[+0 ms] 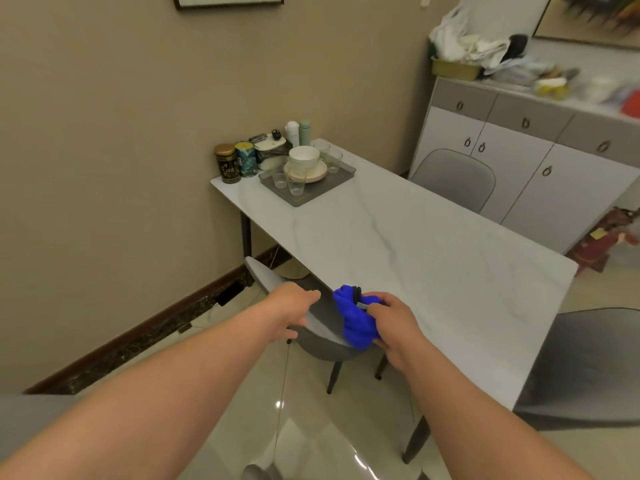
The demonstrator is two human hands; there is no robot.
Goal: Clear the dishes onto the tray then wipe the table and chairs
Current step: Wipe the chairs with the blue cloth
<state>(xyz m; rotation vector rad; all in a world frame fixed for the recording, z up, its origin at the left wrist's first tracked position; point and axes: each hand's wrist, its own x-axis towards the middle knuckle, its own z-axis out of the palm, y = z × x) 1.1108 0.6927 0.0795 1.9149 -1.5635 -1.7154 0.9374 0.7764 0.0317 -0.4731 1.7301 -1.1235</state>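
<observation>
While bunched under right fingers, blue cloth, chair

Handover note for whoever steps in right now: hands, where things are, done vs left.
Left hand: grips the backrest top of the near-left chair.
Right hand: holds the bunched blue cloth against that backrest, by the table edge.
Dishes: bowl, plates and glasses are on the grey tray at the table's far end.
Table: bare marble apart from the tray and the jars beside it; whether it has been wiped cannot be told.
Done: clearing looks complete.
Left: this chair, then probably the far chair and the right one.
</observation>
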